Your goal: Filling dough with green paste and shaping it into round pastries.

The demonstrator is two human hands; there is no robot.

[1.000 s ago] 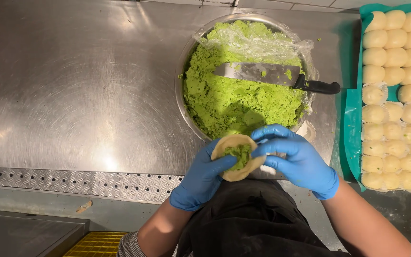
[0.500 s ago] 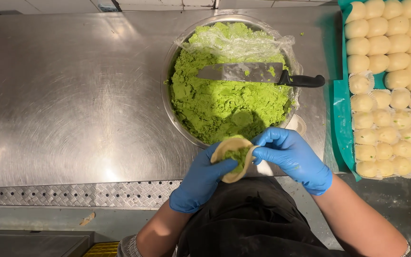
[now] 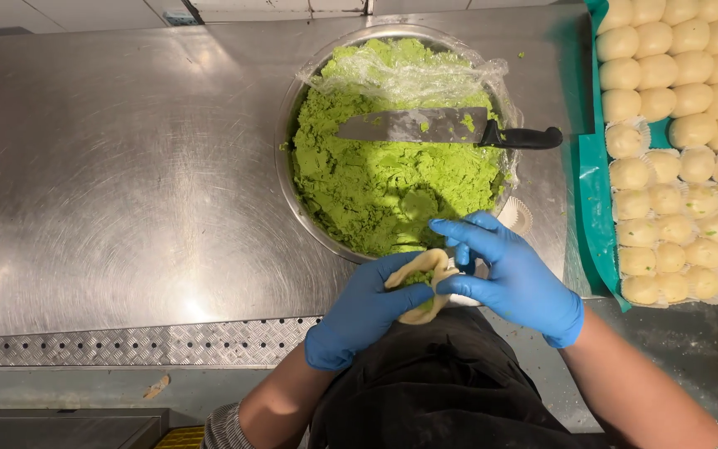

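Observation:
My left hand (image 3: pixel 363 312), in a blue glove, cups a round piece of pale dough (image 3: pixel 420 281) with green filling in its middle. My right hand (image 3: pixel 515 278), also gloved in blue, pinches the dough's edge with thumb and fingers. Both hands are just in front of a large steel bowl (image 3: pixel 287 166) heaped with green paste (image 3: pixel 384 179). A broad knife (image 3: pixel 425 126) with a black handle lies across the bowl's top. Clear plastic film (image 3: pixel 409 71) is bunched at the bowl's far rim.
A green tray (image 3: pixel 596 216) at the right holds several rows of pale dough balls (image 3: pixel 691 150), some in paper cups. A white paper cup (image 3: pixel 515 216) lies beside the bowl. The steel worktop (image 3: pixel 118 183) spreads to the left, with a ribbed front strip.
The dough has been folded more closed around the green filling, and my right fingers have shifted along its edge. The view has drifted slightly.

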